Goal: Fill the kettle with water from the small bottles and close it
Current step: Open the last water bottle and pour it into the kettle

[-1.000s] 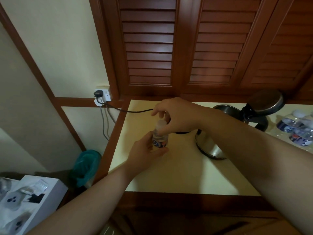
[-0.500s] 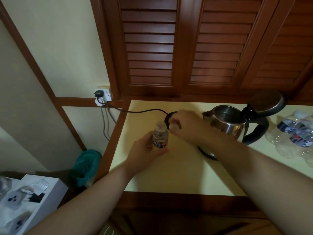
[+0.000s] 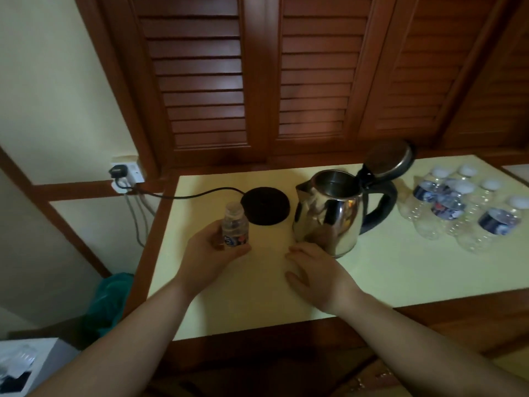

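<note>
A: What differs from half a second back?

B: The right hand [image 3: 317, 275] has left the bottle's neck and now lies flat and released on the table [image 3: 400, 270], just at the kettle's [image 3: 329, 213] six o'clock. The small bottle [image 3: 234, 226] shows no cap.

A: And the bottle?

B: Upright, long axis vertical, mouth pointing up, grasped in the left hand [image 3: 210, 255] at the kettle's nine o'clock, beside the black base [image 3: 265, 205]. The kettle's lid [image 3: 390, 159] stands open; spare bottles [image 3: 469, 210] at three o'clock.
</note>
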Tool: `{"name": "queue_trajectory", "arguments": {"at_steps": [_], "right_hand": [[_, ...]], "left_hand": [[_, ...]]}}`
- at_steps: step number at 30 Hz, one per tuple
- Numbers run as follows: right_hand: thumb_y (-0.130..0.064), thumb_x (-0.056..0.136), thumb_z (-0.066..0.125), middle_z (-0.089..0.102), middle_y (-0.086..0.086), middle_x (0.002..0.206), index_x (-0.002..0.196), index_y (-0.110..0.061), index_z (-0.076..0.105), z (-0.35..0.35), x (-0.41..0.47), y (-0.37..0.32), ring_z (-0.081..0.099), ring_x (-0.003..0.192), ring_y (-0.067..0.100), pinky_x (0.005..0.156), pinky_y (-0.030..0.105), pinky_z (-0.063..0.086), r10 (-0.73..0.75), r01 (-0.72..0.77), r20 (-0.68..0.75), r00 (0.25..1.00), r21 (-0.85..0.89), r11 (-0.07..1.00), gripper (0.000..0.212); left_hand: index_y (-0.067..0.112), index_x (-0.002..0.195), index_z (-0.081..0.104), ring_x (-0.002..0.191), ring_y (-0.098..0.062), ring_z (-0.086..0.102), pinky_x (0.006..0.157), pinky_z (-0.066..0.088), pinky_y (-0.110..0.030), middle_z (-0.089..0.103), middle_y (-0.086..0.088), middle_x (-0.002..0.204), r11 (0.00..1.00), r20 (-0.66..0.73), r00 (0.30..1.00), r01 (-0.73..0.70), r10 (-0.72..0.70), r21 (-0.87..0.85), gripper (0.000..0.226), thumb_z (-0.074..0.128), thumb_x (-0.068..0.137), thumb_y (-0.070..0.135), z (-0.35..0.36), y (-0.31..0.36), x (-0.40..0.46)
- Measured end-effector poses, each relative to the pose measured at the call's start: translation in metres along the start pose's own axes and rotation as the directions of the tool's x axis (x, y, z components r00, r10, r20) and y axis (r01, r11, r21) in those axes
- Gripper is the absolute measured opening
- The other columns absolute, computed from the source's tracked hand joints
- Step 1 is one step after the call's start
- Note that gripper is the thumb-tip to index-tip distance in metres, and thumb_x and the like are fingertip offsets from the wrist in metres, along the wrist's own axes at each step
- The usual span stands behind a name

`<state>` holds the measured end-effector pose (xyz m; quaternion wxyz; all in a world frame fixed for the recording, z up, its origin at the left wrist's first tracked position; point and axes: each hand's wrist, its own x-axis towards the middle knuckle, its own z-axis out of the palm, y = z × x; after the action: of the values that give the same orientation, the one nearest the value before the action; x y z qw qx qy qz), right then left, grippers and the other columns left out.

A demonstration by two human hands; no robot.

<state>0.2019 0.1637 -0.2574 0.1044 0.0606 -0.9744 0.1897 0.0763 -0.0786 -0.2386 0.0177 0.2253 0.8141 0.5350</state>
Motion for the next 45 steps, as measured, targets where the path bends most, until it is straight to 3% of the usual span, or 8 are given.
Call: {"name": "queue_trajectory", "arguments": {"at_steps": [4, 8, 10, 12, 16, 20, 29, 45], "right_hand": [[-0.029, 0.095, 0.069, 0.066, -0.001, 0.110, 0.107, -0.014, 0.075, -0.013, -0.028, 0.027, 0.063, 0.101, 0.014, 0.084, 0.024, 0.054, -0.042, 0.045, -0.159, 0.986, 0.016, 0.999, 0.020], [-0.036, 0.094, 0.060, 0.053, -0.008, 0.084, 0.077, -0.018, 0.061, -0.032, -0.044, 0.057, 0.050, 0.083, 0.012, 0.069, 0.027, 0.042, 0.144, -0.158, -0.273, 0.951, -0.028, 0.987, 0.025], [-0.049, 0.095, 0.059, 0.055, -0.008, 0.090, 0.087, -0.021, 0.064, -0.037, -0.048, 0.078, 0.051, 0.094, 0.018, 0.077, 0.033, 0.045, 0.295, -0.330, -0.273, 0.916, -0.095, 0.939, 0.030], [-0.068, 0.094, 0.054, 0.060, 0.001, 0.118, 0.122, -0.022, 0.066, -0.040, -0.049, 0.093, 0.050, 0.118, 0.026, 0.098, 0.042, 0.048, 0.451, -0.481, -0.190, 0.872, -0.161, 0.862, 0.056], [-0.091, 0.089, 0.026, 0.023, 0.008, 0.171, 0.164, -0.025, 0.026, -0.041, -0.044, 0.095, 0.013, 0.159, 0.025, 0.129, 0.048, 0.013, 0.545, -0.535, -0.009, 0.839, -0.205, 0.820, 0.100], [-0.095, 0.085, 0.015, 0.006, 0.004, 0.176, 0.168, -0.029, 0.010, -0.042, -0.042, 0.093, -0.001, 0.162, 0.020, 0.130, 0.049, 0.002, 0.560, -0.538, 0.046, 0.827, -0.218, 0.814, 0.106], [-0.094, 0.085, 0.019, 0.008, 0.003, 0.175, 0.167, -0.029, 0.014, -0.043, -0.045, 0.093, 0.002, 0.162, 0.019, 0.130, 0.048, 0.002, 0.554, -0.537, 0.025, 0.832, -0.212, 0.816, 0.105], [-0.094, 0.083, 0.020, 0.014, 0.004, 0.175, 0.166, -0.029, 0.021, -0.039, -0.045, 0.097, 0.005, 0.161, 0.020, 0.131, 0.047, 0.005, 0.544, -0.535, -0.018, 0.839, -0.212, 0.818, 0.105]], "left_hand": [[0.045, 0.111, 0.068, 0.091, 0.007, 0.070, 0.076, 0.054, -0.010, 0.075, 0.025, 0.097, 0.998, -0.020, 0.999, -0.033, 0.035, 0.058, 0.050, 0.093, 0.072, 0.029, 0.007, 0.013, 0.011], [0.043, 0.114, 0.063, 0.085, 0.012, 0.065, 0.069, 0.045, -0.004, 0.070, 0.027, 0.095, 0.983, -0.003, 0.997, -0.076, 0.078, 0.167, 0.048, 0.090, 0.075, 0.038, 0.013, 0.035, 0.029], [0.037, 0.114, 0.065, 0.081, 0.009, 0.062, 0.068, 0.043, -0.009, 0.068, 0.023, 0.090, 0.967, 0.004, 0.995, -0.102, 0.104, 0.234, 0.047, 0.090, 0.074, 0.041, 0.017, 0.046, 0.042], [0.034, 0.115, 0.065, 0.082, 0.005, 0.061, 0.070, 0.046, -0.016, 0.068, 0.018, 0.091, 0.954, 0.032, 0.991, -0.133, 0.130, 0.267, 0.049, 0.090, 0.073, 0.042, 0.021, 0.058, 0.054], [0.032, 0.121, 0.068, 0.089, -0.004, 0.065, 0.075, 0.048, -0.019, 0.069, 0.017, 0.099, 0.929, 0.104, 0.976, -0.215, 0.192, 0.300, 0.055, 0.091, 0.072, 0.038, 0.021, 0.080, 0.075], [0.025, 0.126, 0.068, 0.097, -0.009, 0.065, 0.080, 0.050, -0.020, 0.072, 0.010, 0.108, 0.868, 0.164, 0.942, -0.334, 0.293, 0.368, 0.061, 0.093, 0.071, 0.032, 0.016, 0.098, 0.092], [0.034, 0.127, 0.067, 0.100, -0.017, 0.063, 0.087, 0.056, -0.045, 0.068, 0.005, 0.108, 0.679, 0.306, 0.877, -0.480, 0.370, 0.556, 0.062, 0.089, 0.070, 0.041, 0.014, 0.127, 0.120], [0.034, 0.141, 0.057, 0.112, -0.021, 0.049, 0.087, 0.050, -0.039, 0.056, 0.002, 0.113, 0.508, 0.351, 0.869, -0.491, 0.350, 0.708, 0.071, 0.084, 0.076, 0.041, 0.019, 0.153, 0.118]]}}
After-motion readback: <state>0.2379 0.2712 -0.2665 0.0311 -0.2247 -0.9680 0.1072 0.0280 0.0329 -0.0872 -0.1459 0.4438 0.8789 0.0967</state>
